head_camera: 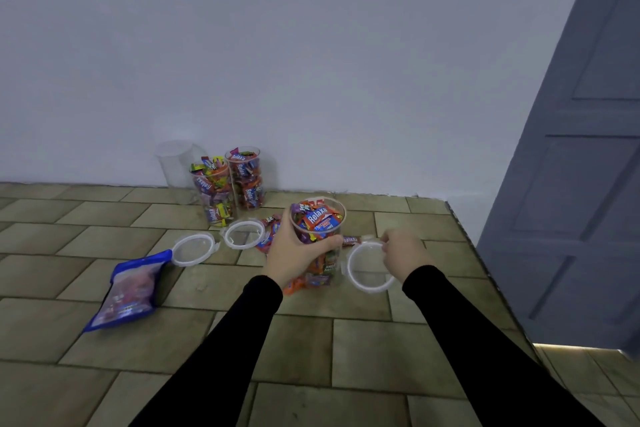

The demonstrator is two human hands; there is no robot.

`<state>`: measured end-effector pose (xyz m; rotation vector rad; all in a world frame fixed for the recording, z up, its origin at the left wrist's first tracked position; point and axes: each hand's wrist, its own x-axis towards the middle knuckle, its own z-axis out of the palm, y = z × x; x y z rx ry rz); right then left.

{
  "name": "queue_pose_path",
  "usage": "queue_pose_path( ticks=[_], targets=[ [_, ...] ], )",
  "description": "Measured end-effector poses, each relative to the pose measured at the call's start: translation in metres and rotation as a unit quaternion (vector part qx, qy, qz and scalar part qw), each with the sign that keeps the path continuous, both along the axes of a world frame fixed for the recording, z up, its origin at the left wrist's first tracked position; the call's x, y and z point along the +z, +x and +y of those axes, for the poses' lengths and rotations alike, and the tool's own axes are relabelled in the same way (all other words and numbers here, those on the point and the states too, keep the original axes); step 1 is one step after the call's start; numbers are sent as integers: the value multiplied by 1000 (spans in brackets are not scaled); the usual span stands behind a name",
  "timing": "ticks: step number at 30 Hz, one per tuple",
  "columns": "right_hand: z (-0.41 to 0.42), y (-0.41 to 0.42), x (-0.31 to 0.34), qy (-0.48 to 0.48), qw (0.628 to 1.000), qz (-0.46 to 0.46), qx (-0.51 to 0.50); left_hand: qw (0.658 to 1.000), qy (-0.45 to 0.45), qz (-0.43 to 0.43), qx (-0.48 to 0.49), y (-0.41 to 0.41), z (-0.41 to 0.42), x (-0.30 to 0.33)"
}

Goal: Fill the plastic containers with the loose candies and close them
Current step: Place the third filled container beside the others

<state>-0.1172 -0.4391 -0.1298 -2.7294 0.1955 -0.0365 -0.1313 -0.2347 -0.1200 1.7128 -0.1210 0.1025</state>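
My left hand (pixel 294 250) grips a clear plastic container (pixel 320 218) full of wrapped candies, standing on the tiled surface. Just to its right, my right hand (pixel 403 251) pinches the far rim of a white-rimmed clear lid (pixel 360 279). Two more filled containers without lids (pixel 216 196) (pixel 246 180) stand by the wall, with an empty clear container (pixel 176 159) behind them. Two other lids (pixel 192 250) (pixel 244 234) lie flat in front of them. A few loose candies (pixel 272 224) lie between the lids and the gripped container.
A blue candy bag (pixel 130 291) lies on the tiles at the left. The tiled surface (pixel 346 340) ends at an edge on the right, beside a grey door (pixel 581 149). A white wall runs along the back.
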Motion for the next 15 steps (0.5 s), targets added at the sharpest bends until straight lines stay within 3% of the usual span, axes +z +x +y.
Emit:
queue_pose_path(
  ticks=[6,15],
  targets=[
    [60,20,31,40,999,-14,34,996,-6,-53,65,14,64,27],
    [206,51,41,182,979,-4,94,983,-8,-73,166,39,193,45]
  ],
)
